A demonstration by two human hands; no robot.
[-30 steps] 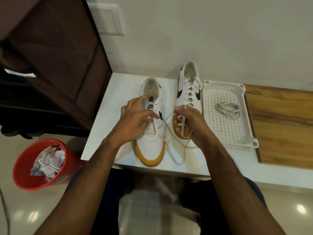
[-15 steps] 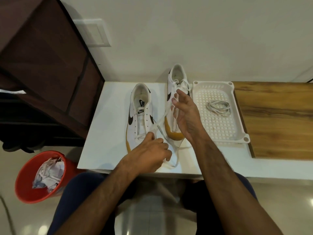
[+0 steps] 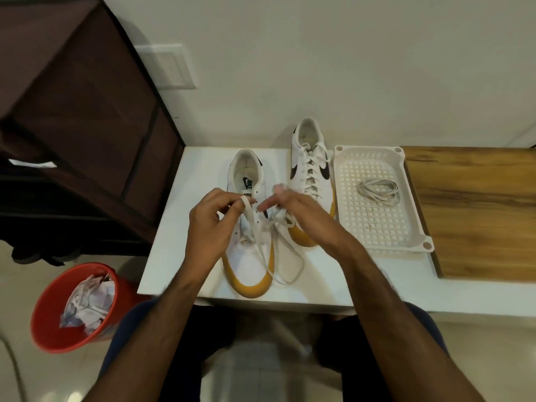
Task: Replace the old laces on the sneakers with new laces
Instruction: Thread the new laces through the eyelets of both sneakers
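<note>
My left hand [image 3: 213, 224] is curled over the near sneaker [image 3: 249, 242], pinching a white lace [image 3: 246, 202] between thumb and fingers just above the tongue. The rest of that lace runs down through the lower eyelets and trails off the right side of the shoe in a loose loop on the white counter [image 3: 179, 242]. My right hand [image 3: 300, 211] hovers over the gap between the two shoes; its fingertips are blurred, with some fingers extended toward the lace crossing, and I cannot tell whether it is gripping the lace or only touching it.

The far sneaker [image 3: 311, 175] stands just to the right of the near one, a little farther back, fully laced, its toe hidden behind my right hand. Right beside it lies a white perforated tray [image 3: 374, 227] with a coiled bundle of laces [image 3: 378, 190] in its far half. A wooden board [image 3: 475, 210] lies to the right of the tray. On the floor at the left stands a red bin [image 3: 52, 311] with crumpled paper in it.
</note>
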